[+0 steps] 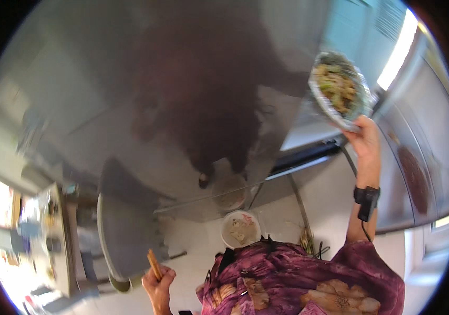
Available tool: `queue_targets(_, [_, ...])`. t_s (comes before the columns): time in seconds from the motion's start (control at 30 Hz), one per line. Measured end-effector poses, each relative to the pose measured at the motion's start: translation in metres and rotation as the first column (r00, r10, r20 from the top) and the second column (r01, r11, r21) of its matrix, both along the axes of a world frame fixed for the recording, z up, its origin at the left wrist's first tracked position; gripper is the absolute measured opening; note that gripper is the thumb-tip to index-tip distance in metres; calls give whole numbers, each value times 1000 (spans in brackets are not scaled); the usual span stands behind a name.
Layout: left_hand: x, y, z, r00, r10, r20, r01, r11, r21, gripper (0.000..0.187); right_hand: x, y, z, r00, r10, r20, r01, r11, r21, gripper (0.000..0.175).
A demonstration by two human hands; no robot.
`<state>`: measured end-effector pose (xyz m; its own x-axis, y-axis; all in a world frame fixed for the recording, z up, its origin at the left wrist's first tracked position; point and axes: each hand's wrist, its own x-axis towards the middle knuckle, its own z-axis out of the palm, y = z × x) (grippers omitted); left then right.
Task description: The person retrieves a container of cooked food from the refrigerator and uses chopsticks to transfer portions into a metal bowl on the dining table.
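Note:
My right hand (360, 138) is raised at the upper right, its fingers and thumb gripping the near rim of a bowl (360, 94). The bowl looks covered in clear plastic film and holds cooked food (338, 86) with yellowish and green pieces. A black device is strapped around my right wrist. At the lower left, my left hand (159, 281) is closed around wooden chopsticks (154, 264), whose upper ends stick up out of the fist. A large dark glossy surface (193, 98) in front of me shows a blurred reflection of my body.
A white round bucket (241, 229) with scraps stands on the tiled floor near my feet. A grey chair (129, 236) is at the left, beyond it a cluttered table (57, 236). A shiny silver-grey appliance (413, 169) curves along the right; cables hang beside it.

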<state>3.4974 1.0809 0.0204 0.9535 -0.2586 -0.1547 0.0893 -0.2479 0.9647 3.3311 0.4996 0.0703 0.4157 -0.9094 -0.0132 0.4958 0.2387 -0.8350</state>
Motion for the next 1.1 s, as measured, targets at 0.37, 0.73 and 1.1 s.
queue_targets(0.37, [88,-179,46,906,-410,-101,407,912,-48,19,6,49,13,974,-33,-225,45,998,50,40])
queue_targets(0.73, [84,-316,60,606,-737,-297,580,666,-468,80,-14,75,11,957,177,-228,-115,958,261,52])
queue_targets(1.1, [42,-311,64,589,-660,-466,423,744,-518,39,-12,102,7,852,460,-249,-377,870,319,57])
